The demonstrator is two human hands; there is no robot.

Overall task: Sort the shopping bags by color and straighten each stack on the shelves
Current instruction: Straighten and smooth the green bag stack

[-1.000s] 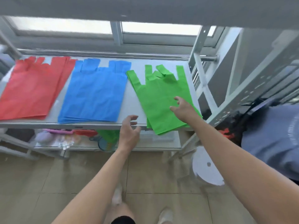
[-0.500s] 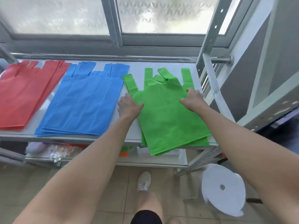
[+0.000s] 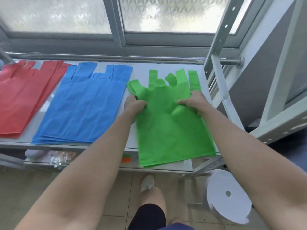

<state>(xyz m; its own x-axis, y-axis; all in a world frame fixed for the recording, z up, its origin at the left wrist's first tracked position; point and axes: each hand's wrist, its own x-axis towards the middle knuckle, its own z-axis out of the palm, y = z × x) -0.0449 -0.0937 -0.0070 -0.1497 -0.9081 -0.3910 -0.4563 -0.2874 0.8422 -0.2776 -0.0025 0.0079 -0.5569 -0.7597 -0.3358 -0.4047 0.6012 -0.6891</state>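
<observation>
View down from a person's head onto a pale shelf (image 3: 146, 70) that runs left to right below a frosted window (image 3: 166, 14). Three flat stacks of fabric shopping bags lie side by side on it, handles pointing to the far side. The red stack (image 3: 21, 98) is at the far left, partly cut off by the frame edge. The blue stack (image 3: 83, 110) sits just right of it, its layers fanned a little at the near edge. The green stack (image 3: 174, 135) lies at the right end, with a strip of bare shelf between it and the blue. Its near end hangs over the shelf's near rim, and its handles are uneven, one of them folded over. Two bare arms reach in from the near side. The left grip (image 3: 135, 105), a bare hand, is curled round the left edge of the green stack just below the handles. The right grip (image 3: 191, 102) is closed on the right edge at about the same height, thumb on top, and the fabric puckers between the two. A lower shelf (image 3: 166, 166) holds small items too blurred to name. On the tiled floor are a round white stool (image 3: 227, 196) at the near right and the person's light shoe (image 3: 147, 182). A grey perforated post (image 3: 219, 35) rises at the shelf's right end.
</observation>
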